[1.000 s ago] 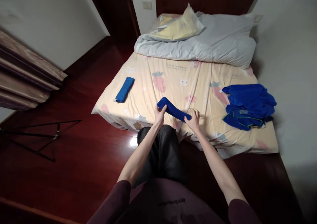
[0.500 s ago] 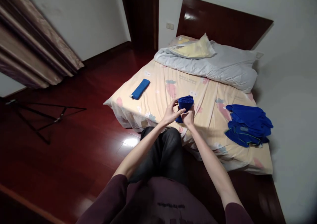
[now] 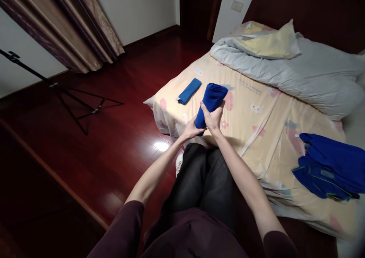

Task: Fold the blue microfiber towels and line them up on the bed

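Note:
A rolled blue cloth [image 3: 210,100], perhaps a garment, is held up between both hands above the near edge of the bed. My left hand [image 3: 193,129] grips its lower end. Higher on the roll, my right hand [image 3: 213,117] is wrapped around it from the right, thumb across the front. Behind it on the bed lies a flat, narrow blue folded bundle [image 3: 189,91] with a small whitish bit at its near end. A loose heap of blue clothes [image 3: 332,168] sits at the right of the bed, one piece with greenish piping.
The bed [image 3: 256,136] has a peach patterned sheet, a white quilt [image 3: 313,67] and a yellow pillow [image 3: 268,45]. At left, a black tripod [image 3: 76,98] stands on the dark red floor [image 3: 137,109] near a curtain [image 3: 82,26].
The view has swung left and down. The blue roll now tilts with more of its length showing. My left hand has shifted to its lower end and my right hand has come up around its side.

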{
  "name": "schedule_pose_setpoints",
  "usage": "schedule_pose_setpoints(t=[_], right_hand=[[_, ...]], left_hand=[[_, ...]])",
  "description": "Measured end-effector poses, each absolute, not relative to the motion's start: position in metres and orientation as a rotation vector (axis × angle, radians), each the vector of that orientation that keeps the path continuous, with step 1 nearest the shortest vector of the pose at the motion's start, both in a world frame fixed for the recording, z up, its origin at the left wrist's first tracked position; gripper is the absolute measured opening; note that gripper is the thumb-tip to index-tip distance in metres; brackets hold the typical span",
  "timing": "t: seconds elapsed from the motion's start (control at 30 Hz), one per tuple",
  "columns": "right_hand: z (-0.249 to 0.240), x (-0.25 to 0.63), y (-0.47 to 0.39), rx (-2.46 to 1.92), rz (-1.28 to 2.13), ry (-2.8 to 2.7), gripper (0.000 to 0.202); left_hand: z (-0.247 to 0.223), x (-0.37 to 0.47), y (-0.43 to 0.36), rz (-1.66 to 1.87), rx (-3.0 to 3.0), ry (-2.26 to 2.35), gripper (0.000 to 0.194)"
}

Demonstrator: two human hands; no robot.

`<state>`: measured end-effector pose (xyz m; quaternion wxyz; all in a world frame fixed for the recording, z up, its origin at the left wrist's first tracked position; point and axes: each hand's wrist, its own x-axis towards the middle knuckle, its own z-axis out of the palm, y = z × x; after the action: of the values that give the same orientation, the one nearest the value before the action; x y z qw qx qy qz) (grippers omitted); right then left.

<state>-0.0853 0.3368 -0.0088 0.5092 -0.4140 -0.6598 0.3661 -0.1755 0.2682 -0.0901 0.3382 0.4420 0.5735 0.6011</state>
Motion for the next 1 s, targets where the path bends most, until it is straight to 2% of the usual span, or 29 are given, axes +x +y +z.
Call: schedule_pose_setpoints(t=[0.23,0.5,0.73,1.0], right_hand=[[-0.010,-0.153,0.398,-0.857,0.824,-1.690,0.062],[-0.049,-0.202,0.464,-0.857,0.861,-1.722,0.066],[-0.078,-0.212,0.474,-0.898,0.867,-1.749,0.070],[-0.082,-0.214,0.472,-0.962,0.874,-1.734,0.077]], left_hand=[[-0.113,-0.231,0.339,1.623,1.161,1.706,0.062],[-0.159,-0.280,0.402,1.725,1.174,1.746,0.060],[-0.196,-0.292,0.423,1.700,1.152,1.737,0.062],[-0.204,-0.293,0.427,1.735,1.167,1.691,0.072]])
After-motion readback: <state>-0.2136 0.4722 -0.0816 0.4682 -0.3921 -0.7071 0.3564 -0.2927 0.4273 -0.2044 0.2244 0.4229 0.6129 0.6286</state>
